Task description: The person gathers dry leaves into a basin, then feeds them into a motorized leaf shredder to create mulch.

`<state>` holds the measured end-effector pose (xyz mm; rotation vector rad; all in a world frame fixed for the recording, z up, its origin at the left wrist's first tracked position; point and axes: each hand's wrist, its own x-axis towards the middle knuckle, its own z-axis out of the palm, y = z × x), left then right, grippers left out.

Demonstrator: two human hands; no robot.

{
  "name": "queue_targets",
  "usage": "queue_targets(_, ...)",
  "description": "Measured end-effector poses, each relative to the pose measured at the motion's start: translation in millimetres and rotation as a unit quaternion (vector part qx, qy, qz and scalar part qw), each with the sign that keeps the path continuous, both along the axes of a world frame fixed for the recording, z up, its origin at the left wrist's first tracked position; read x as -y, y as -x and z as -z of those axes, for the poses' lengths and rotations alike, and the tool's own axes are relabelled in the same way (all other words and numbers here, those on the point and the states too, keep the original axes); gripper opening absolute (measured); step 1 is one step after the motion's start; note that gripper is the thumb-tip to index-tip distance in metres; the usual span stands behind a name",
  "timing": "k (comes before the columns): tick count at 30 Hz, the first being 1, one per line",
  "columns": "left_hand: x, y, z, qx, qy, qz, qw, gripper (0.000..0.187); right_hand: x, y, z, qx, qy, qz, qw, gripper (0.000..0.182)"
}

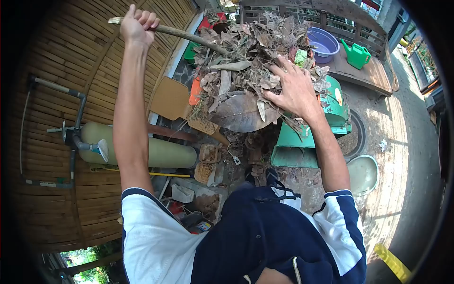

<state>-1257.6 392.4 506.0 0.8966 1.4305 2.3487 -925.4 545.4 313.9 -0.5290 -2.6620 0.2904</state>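
Observation:
My left hand [137,26] is raised at the upper left, its fingers wrapped round a wooden stick [189,37]. The stick slants down to the right, and its far end goes in among a big heap of dry brown leaves [246,71]. On the right side of that heap lies my right hand [294,90], fingers spread and pressed on the leaves. One large broad leaf [243,112] hangs at the heap's near edge. Below and to the right stands a green machine [333,106] with a chute-like opening [295,146]; the leaves cover its top.
A bench [359,75] behind holds a purple basin [323,45] and a green watering can [355,54]. A pale tank [142,146] lies along the bamboo wall [52,189] at left. Near my feet are a greenish basin [363,175] and assorted clutter [189,201].

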Motion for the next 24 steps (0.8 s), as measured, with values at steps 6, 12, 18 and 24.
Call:
queue_targets(6,-62,-21,27,0.028,0.023,0.023,0.999,0.049,-3,-2,0,-0.023,-0.001,0.009,1.000,0.071)
queue_targets(12,-110,-42,68,0.030,0.057,0.119,0.991,0.052,-5,-7,7,-0.053,0.016,-0.005,0.998,0.071)
queue_targets(18,-92,-59,-69,-0.076,0.043,0.177,0.980,0.050,-2,-6,10,-0.065,0.001,0.008,0.998,0.069)
queue_targets(24,-27,-57,-186,-0.121,-0.073,0.036,0.989,0.042,-1,-6,8,-0.061,-0.001,0.012,0.998,0.070)
